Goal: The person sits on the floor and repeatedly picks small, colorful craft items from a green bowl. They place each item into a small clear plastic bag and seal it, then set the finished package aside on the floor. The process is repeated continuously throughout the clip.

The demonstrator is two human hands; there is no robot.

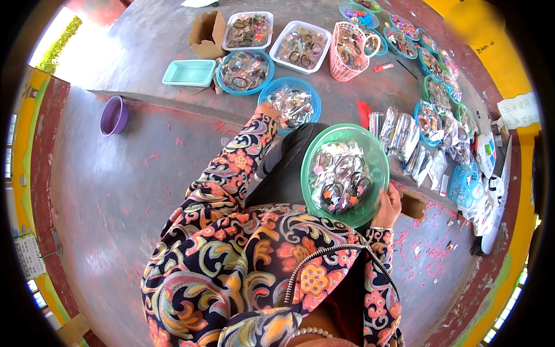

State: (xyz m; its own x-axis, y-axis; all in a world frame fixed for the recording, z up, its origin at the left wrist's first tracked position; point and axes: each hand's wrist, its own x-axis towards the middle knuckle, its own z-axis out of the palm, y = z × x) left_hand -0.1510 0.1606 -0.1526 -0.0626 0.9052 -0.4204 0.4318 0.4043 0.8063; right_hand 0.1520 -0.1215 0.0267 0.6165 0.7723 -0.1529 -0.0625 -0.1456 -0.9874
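A green plastic basin (378, 156) rests on my lap, filled with small clear-wrapped packets (341, 179) that show dark rings and coloured bits. My right hand (388, 207) is closed on its lower right rim, with the fingers partly hidden behind the wall. My left arm reaches forward to a blue basin (312, 95) on the raised grey surface, which holds similar shiny packets (295, 105). At that basin's left rim my left hand (268, 110) is closed on the edge; its fingertips are hard to make out.
Beyond stand another blue basin (270, 72), white tubs (328, 55), a pink basket (346, 75), a turquoise tray (188, 73) and a cardboard box (207, 33). Wrapped bundles (399, 134) and several filled bowls line the right. A purple basin (114, 116) sits lower left.
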